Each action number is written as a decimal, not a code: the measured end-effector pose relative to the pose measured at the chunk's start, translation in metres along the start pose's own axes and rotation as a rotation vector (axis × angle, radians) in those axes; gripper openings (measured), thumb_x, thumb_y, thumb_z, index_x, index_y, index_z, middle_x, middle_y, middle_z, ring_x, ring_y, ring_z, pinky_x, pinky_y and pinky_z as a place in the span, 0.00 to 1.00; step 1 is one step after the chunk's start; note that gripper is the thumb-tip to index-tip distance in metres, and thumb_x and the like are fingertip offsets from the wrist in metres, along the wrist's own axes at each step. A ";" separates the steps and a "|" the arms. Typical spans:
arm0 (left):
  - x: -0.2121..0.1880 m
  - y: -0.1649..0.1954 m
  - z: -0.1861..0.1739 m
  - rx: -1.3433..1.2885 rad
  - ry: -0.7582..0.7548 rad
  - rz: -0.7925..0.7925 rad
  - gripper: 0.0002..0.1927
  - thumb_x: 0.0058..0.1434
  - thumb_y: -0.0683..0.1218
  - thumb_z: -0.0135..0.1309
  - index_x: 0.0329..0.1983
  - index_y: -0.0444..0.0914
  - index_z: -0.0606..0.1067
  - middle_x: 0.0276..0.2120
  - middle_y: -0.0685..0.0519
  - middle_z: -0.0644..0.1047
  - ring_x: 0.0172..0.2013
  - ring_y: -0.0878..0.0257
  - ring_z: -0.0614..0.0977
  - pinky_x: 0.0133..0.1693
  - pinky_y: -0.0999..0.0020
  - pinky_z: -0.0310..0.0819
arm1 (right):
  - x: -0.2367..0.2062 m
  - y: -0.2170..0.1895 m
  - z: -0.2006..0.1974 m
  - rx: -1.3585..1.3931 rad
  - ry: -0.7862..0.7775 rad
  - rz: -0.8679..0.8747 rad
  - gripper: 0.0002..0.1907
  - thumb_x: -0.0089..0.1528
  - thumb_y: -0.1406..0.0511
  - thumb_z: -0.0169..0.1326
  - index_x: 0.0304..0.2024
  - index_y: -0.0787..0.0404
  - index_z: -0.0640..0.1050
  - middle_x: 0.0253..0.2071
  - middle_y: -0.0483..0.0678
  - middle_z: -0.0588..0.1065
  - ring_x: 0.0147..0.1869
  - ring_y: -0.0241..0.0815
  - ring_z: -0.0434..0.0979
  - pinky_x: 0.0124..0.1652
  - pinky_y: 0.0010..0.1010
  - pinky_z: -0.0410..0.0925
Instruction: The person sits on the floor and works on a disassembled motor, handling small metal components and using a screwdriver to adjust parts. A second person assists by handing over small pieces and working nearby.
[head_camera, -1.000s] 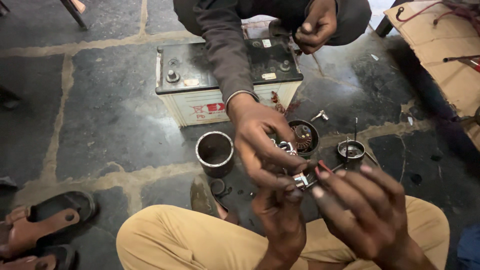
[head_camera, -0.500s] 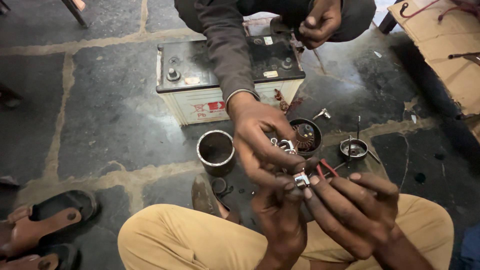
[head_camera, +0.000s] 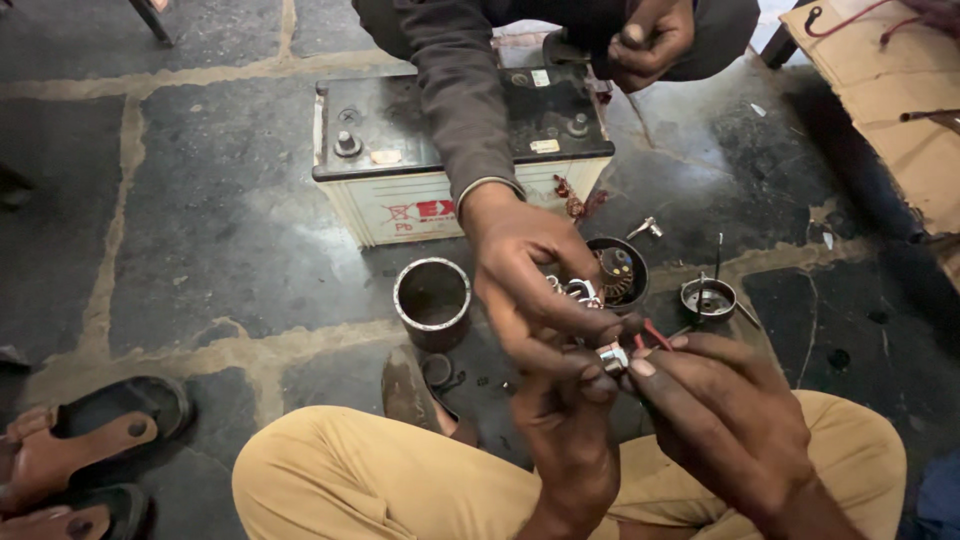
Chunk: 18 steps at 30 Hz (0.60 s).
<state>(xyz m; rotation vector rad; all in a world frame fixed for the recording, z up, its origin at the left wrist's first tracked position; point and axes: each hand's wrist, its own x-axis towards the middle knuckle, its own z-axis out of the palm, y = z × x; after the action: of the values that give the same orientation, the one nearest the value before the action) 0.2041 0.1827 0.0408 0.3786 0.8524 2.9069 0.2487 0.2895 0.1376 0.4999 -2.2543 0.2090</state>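
Both hands, left hand (head_camera: 565, 430) and right hand (head_camera: 725, 420), pinch a small metal part (head_camera: 612, 357) (red wires (head_camera: 652, 335) attached). Co-worker's hand (head_camera: 530, 270) grips it from 12 o'clock; looks mid-fitting, next needs steady alignment.

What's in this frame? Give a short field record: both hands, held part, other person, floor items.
left hand: fingertips on a small silver part, from below
right hand: fingertips pinch the same part from the right; red wire ends beside it
co-worker's hand: reaches in from above, fingers at the part
co-worker's other hand: closed around a dark object
battery: black top, white case, on the stone floor
metal cylinder: upright, open, in front of the battery
round end cap: on the floor, right
sandals: lower left
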 end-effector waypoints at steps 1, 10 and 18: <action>-0.001 0.001 0.001 0.001 0.000 0.001 0.08 0.72 0.40 0.56 0.48 0.29 0.74 0.50 0.48 0.78 0.49 0.64 0.78 0.53 0.68 0.72 | 0.001 0.001 -0.001 -0.027 -0.030 -0.017 0.12 0.57 0.75 0.59 0.43 0.70 0.78 0.40 0.56 0.80 0.43 0.55 0.82 0.45 0.41 0.75; -0.005 -0.001 0.005 0.012 -0.002 0.035 0.06 0.72 0.37 0.58 0.47 0.30 0.74 0.47 0.50 0.78 0.46 0.66 0.77 0.48 0.71 0.72 | -0.014 -0.023 0.010 0.314 -0.006 0.888 0.09 0.61 0.70 0.60 0.42 0.66 0.76 0.35 0.49 0.78 0.37 0.43 0.80 0.41 0.37 0.72; -0.002 0.004 0.007 0.124 -0.026 0.060 0.13 0.71 0.39 0.57 0.55 0.30 0.74 0.51 0.49 0.78 0.49 0.65 0.78 0.52 0.70 0.73 | -0.013 -0.024 0.004 0.821 0.063 1.162 0.20 0.61 0.68 0.58 0.55 0.63 0.71 0.47 0.45 0.76 0.52 0.39 0.76 0.51 0.36 0.67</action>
<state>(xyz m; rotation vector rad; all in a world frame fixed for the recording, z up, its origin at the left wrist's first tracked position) 0.2076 0.1829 0.0486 0.4591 1.0374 2.9042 0.2636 0.2703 0.1254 -0.4924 -2.0503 1.7159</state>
